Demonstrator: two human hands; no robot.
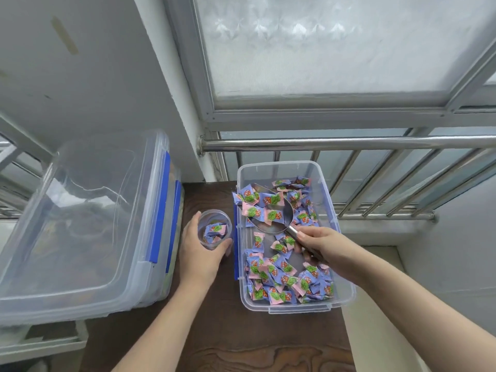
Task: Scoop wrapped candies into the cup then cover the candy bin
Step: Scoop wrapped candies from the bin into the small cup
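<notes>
Head view: a person stands at a dark wooden worktop by a barred window, both hands busy.
Cup placement: the clear cup stands on the worktop just beside the candy bin, probably so the loaded scoop has only a short way to travel.
Left hand: the left hand curls around the cup's near side, thumb on one wall and fingers on the other, partly closed, steadying it as I judge.
Cup contents: a few wrapped candies already lie in the bottom; it is far from full.
Right hand: the right hand is closed around the handle of the metal scoop, thumb on top.
Scoop: its bowl reaches ahead of the right hand, over the bin, heaped with several wrapped candies, mouth turned toward the cup.
Bin: open, just under and ahead of the right hand, candies spread across its floor with a bare patch near the fingers.
Lid: a clear lid with blue clips rests on a larger box to the left of the left hand, likely the cover for later, though I cannot be sure.
</notes>
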